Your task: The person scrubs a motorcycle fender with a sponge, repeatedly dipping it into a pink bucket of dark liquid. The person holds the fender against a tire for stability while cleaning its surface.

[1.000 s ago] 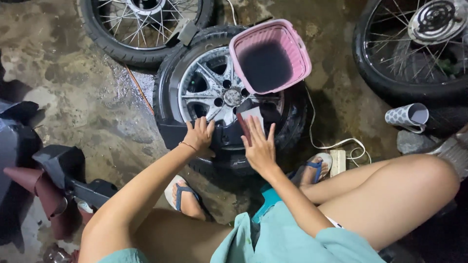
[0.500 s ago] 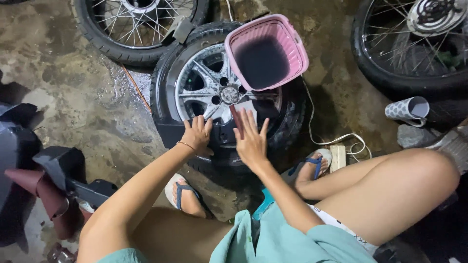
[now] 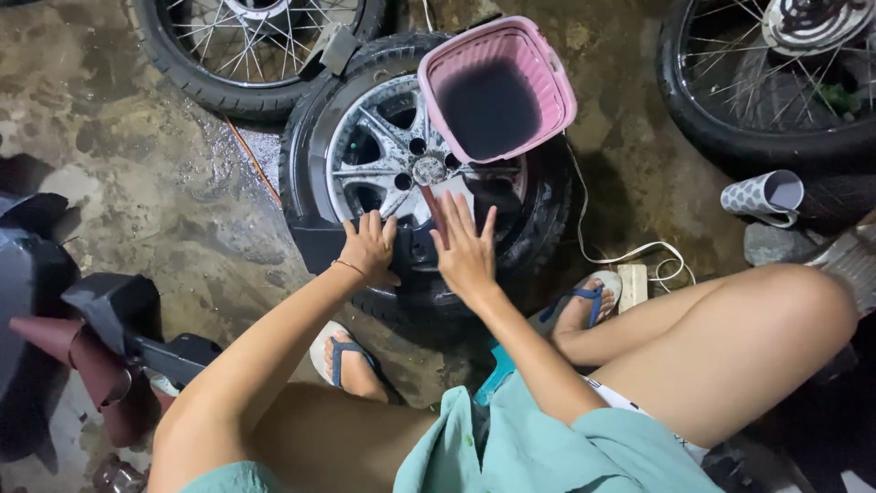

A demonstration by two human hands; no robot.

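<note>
Tyre [image 3: 547,215] and its silver alloy wheel [image 3: 383,155] lay flat on the wet concrete floor [image 3: 155,183] in front of my knees, with a pink plastic basket [image 3: 497,87] resting on the upper right of the rim. My left hand [image 3: 370,246] pressed on the dark rubber at the near edge of the wheel, fingers curled loosely over it and closed around nothing. My right hand [image 3: 465,251] lay flat and spread beside it, all fingers extended, palm down on the rubber near the hub, also gripping nothing.

Compared with 1 second earlier, both hands had crept slightly up toward the hub, the right fingers fanning wider, while the wheel and basket had kept their places. By my reading, that meant I was pressing and working the rubber around the rim rather than lifting anything.

A white cable [image 3: 630,251] trailed off to the right past my sandalled foot [image 3: 584,301]. 2 spoked wheels [image 3: 255,46] stood at the top corners, and a patterned cup [image 3: 762,196] lay on its side well apart on the right.
</note>
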